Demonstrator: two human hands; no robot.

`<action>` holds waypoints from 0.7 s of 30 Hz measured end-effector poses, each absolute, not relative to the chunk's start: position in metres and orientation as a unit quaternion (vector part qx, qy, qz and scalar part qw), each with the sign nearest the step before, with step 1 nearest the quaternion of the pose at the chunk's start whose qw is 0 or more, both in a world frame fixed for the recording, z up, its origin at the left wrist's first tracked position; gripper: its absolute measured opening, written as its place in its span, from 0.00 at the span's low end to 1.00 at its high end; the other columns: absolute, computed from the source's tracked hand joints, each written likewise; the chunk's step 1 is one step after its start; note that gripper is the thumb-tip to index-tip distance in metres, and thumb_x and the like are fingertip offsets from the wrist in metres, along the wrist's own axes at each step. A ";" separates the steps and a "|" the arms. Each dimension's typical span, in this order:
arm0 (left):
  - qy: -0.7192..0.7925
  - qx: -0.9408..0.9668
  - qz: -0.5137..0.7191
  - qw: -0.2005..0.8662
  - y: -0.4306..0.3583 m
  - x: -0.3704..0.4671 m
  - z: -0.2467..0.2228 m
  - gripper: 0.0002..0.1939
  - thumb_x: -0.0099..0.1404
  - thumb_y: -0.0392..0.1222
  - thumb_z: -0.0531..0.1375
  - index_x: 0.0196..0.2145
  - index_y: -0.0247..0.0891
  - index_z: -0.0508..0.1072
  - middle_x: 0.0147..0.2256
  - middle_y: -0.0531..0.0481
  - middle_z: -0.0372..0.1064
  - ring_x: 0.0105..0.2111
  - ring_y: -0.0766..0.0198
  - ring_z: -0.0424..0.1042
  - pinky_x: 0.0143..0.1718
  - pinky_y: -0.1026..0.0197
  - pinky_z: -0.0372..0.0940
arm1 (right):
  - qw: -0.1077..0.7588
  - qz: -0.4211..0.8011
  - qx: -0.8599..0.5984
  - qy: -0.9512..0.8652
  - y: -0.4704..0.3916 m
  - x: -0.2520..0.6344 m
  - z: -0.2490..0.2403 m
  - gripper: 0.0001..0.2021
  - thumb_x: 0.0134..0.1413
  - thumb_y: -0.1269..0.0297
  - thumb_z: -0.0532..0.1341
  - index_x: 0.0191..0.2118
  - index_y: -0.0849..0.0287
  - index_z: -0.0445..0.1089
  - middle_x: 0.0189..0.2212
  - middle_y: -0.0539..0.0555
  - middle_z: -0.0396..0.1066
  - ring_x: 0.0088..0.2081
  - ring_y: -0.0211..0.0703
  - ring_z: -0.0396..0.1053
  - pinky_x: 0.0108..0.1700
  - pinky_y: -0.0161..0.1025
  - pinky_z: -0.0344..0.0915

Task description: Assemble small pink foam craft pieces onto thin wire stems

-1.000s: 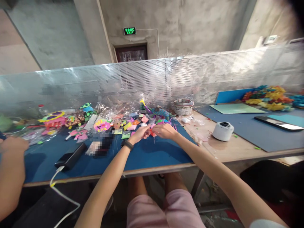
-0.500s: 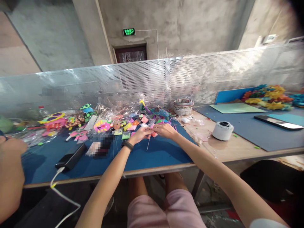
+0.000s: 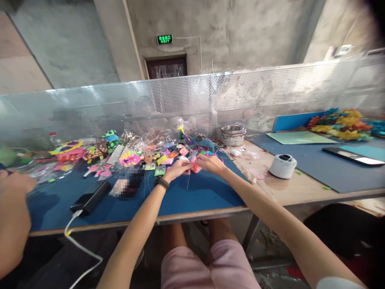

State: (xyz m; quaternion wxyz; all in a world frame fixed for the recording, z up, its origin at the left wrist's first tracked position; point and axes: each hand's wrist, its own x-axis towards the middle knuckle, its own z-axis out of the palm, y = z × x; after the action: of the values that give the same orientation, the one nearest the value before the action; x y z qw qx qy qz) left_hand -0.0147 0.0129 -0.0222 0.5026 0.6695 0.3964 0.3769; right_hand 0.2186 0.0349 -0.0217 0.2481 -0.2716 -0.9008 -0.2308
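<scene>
Soft, even daylight fills the scene, with pale glare on the perforated metal screen point(image 3: 210, 100). Below the screen, small patches are pixelated. Away from the screen, edges curve, stretch and blur slightly.

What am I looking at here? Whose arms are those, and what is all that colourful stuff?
A person wears a camera on their head, so you see what they see, looking down at their own arms. Their left hand and right hand meet over a blue mat on a long table. Together they pinch a small red piece, with a thin stick hanging below it. Behind lie lots of bright craft pieces and clear wrappers. To the right sits a white tape roll. At the left edge is another person's arm.
</scene>
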 end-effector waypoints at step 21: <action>0.384 0.648 0.357 0.552 0.008 -0.010 -0.020 0.27 0.52 0.51 0.72 0.44 0.38 0.67 0.29 0.51 0.73 0.25 0.68 0.72 0.28 0.65 0.70 | 0.404 -0.057 -0.277 -0.870 0.041 0.217 -0.022 0.15 0.68 0.66 0.54 0.53 0.56 0.74 0.41 0.57 0.75 0.41 0.43 0.73 0.43 0.37 0.67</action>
State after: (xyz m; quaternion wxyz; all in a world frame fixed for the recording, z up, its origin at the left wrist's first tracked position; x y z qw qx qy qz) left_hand -0.0103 0.0076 -0.0199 0.5518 0.6484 0.3840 0.3573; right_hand 0.2170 0.0411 -0.0218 0.4042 -0.2769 -0.8699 -0.0572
